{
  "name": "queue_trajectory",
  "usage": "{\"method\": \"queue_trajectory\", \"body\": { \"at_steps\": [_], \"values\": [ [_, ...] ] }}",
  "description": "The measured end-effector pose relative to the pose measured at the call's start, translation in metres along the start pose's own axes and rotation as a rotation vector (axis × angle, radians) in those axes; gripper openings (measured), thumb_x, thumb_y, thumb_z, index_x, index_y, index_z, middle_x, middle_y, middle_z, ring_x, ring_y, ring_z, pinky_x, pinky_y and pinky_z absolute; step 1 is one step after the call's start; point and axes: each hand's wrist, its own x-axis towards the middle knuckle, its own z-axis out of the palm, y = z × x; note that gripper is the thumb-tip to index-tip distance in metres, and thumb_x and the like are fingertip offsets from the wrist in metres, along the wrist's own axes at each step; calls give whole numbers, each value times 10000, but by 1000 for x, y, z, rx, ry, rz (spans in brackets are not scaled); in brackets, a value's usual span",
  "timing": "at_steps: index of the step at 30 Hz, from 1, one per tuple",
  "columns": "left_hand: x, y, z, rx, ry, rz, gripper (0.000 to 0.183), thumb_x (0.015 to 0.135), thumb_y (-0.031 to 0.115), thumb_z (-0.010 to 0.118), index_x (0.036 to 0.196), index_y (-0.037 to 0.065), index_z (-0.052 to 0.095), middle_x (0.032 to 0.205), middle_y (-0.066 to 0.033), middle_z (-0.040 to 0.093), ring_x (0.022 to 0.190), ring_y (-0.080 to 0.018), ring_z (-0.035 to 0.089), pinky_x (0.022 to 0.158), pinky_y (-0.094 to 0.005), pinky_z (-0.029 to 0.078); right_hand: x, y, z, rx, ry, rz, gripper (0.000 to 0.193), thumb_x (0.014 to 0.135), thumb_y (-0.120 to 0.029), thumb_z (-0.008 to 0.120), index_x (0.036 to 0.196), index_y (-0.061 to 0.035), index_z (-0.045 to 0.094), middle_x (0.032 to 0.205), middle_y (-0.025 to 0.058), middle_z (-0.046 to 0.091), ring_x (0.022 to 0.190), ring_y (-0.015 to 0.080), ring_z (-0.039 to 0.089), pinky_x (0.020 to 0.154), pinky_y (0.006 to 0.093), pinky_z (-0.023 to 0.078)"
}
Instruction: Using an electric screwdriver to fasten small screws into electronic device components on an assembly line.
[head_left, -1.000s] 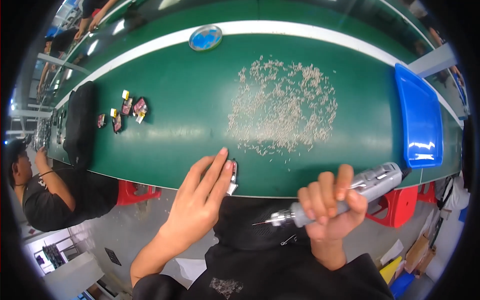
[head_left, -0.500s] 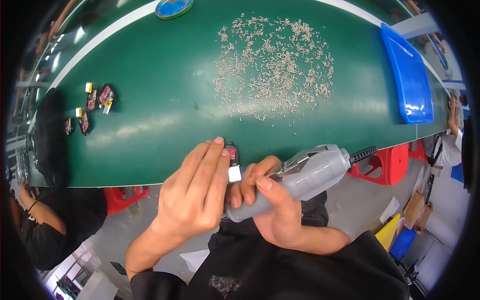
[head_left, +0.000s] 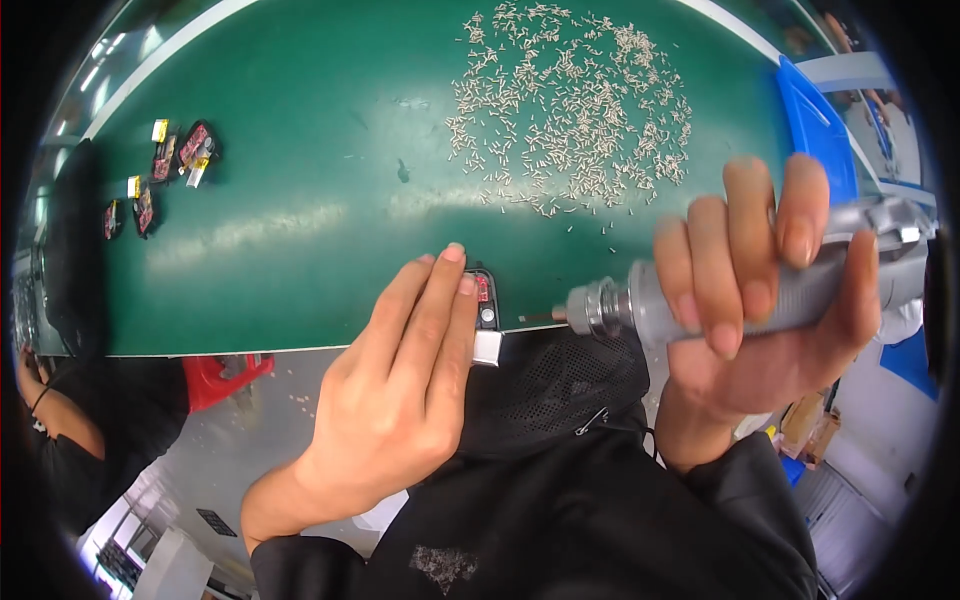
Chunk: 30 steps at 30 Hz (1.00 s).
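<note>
At the near edge of the green table lies a small black housing (head_left: 488, 298) with a red circuit board inside and a white block at its near end. Fingers together, my left hand (head_left: 395, 385) holds it down from the left and covers part of it. My right hand (head_left: 745, 290) is wrapped round a grey electric screwdriver (head_left: 655, 300), raised to the right of the housing. Its thin bit points left, apart from the housing. The hand and tool are slightly blurred.
Many small screws (head_left: 590, 120) are scattered over the table (head_left: 300, 130). Several similar housings (head_left: 165, 165) lie at the left. A blue tray (head_left: 815, 130) stands at the far right. A red stool (head_left: 215, 380) and another person's arm (head_left: 65, 410) are at the left.
My right hand has swung the screwdriver right and up, away from the housing, and its bit now shows. My left hand stays on the housing. The view has shifted slightly.
</note>
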Motion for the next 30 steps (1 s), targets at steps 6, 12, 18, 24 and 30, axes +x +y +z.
{"method": "queue_trajectory", "body": {
  "at_steps": [6, 12, 18, 24, 30],
  "values": [
    [-3, 1, 5, 40, 27, -4, 381, 612, -3, 599, 953, -169, 633, 1070, -280, 622, 961, -361, 626, 763, -365, 567, 21, 13, -5, -63, -123, 45, 346, 981, -397, 381, 915, -76, 493, 675, 12, 427, 481, 95, 411, 554, 273, 375],
    [-3, -1, 6, 16, 39, -17, 403, 595, 8, 596, 955, -170, 635, 1051, -280, 629, 946, -359, 632, 763, -362, 567, 28, 23, -19, -51, -230, 111, 351, 986, -398, 361, 918, -84, 503, 671, 11, 423, 473, 89, 397, 560, 274, 372],
    [-7, -5, 11, -28, 91, -14, 416, 577, 10, 586, 948, -172, 633, 1045, -283, 631, 934, -361, 635, 760, -368, 570, 31, 24, -8, -123, -208, 163, 355, 991, -398, 341, 890, -93, 492, 678, 11, 426, 478, 88, 402, 564, 271, 372],
    [-5, -2, 11, -30, 142, 3, 397, 589, -3, 602, 945, -177, 628, 1046, -284, 631, 926, -362, 636, 758, -367, 571, 40, 27, 19, -175, -286, 144, 327, 986, -355, 351, 841, -82, 457, 635, 10, 417, 421, 84, 350, 488, 244, 335],
    [-6, -1, 4, -14, 63, 1, 394, 599, -18, 603, 958, -179, 625, 1076, -289, 618, 956, -366, 624, 760, -365, 569, 42, 28, 13, -259, -276, 232, 255, 951, -267, 426, 805, -60, 458, 604, 20, 415, 412, 81, 314, 404, 249, 286]
  ]
}}
